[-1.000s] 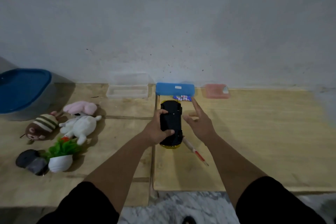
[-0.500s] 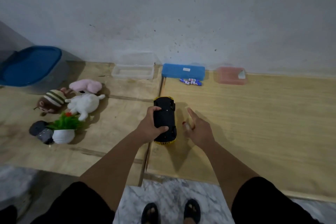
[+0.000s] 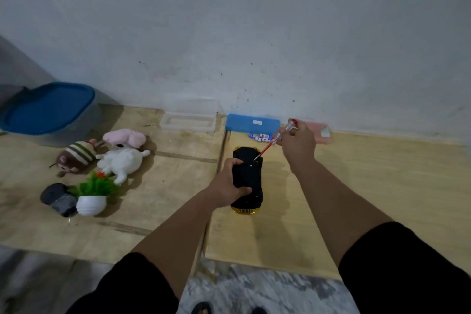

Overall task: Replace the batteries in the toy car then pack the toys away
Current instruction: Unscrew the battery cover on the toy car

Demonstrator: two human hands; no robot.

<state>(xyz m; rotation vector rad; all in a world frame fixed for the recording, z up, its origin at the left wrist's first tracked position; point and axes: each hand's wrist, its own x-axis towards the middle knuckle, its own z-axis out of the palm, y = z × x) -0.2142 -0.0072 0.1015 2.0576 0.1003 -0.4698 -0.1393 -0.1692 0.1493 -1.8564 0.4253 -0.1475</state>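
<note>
Gripping the toy car with your left hand, you had it flipped belly-up on the wooden board, black underside showing, yellow body edge visible at the near end. Fingers wrapped over the chassis from the left side, thumb across the near part.

Your right hand was closed around a screwdriver, red-tipped clear handle sticking up past the fingers, shaft angled down-left. Tip sat on the car's underside near the far right corner, by a small screw point.

Just beyond the car: batteries with blue-white wrap lying loose on the board, touching or just beside a closed blue case against the wall. Contents of that case couldn't be seen. Right of it, a pink box, partly hidden behind your right hand, contents unclear. Left of the blue case, a clear plastic container, lid propped open behind it, looked empty.

Far left: big tub with blue lid, lid on, inside not visible.

Loose toys on the left board: pink plush, striped brown plush, white plush, small fake plant in white pot, dark grey object beside it, type unclear.
</note>
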